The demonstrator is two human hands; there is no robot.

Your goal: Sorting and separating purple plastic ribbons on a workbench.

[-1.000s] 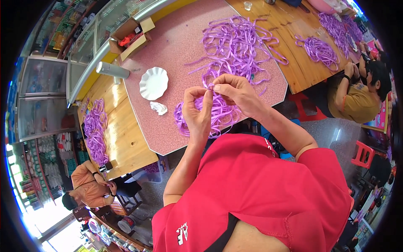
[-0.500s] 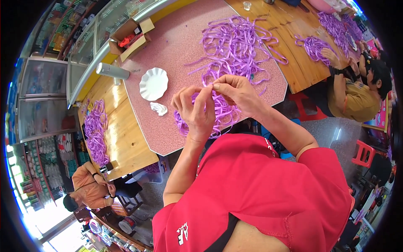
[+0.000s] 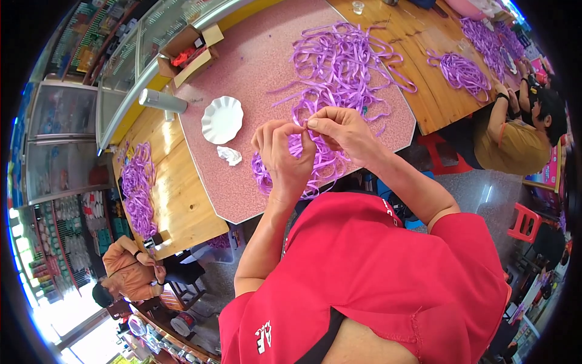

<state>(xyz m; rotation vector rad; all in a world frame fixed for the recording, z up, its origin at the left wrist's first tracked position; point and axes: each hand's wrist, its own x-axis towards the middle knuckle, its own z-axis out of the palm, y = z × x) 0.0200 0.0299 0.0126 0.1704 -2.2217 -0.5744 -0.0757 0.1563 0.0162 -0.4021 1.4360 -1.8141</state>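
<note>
My left hand (image 3: 284, 153) and my right hand (image 3: 344, 134) meet fingertip to fingertip above the near part of the pink tabletop (image 3: 260, 73). Each is closed in a pinch. Whatever lies between the fingertips is too small to make out. Below and behind them, a tangle of purple ribbon straps (image 3: 324, 164) partly hides under my hands and hangs near the table edge. It runs on into a larger heap of purple straps (image 3: 333, 57) farther back. Left of my left hand are a crumpled white tissue (image 3: 229, 156) and a white scalloped plate (image 3: 222, 120).
A cardboard box (image 3: 195, 70) with red items and a grey cylinder (image 3: 162, 101) stand at the back left. More purple straps lie on wooden tables (image 3: 182, 206) at both sides. One person (image 3: 130, 273) sits at lower left, another (image 3: 509, 136) at right.
My left fingers have curled in and the hand has turned slightly toward the right one. My right hand barely moves. The person at right has drawn a hand off the purple straps there.
</note>
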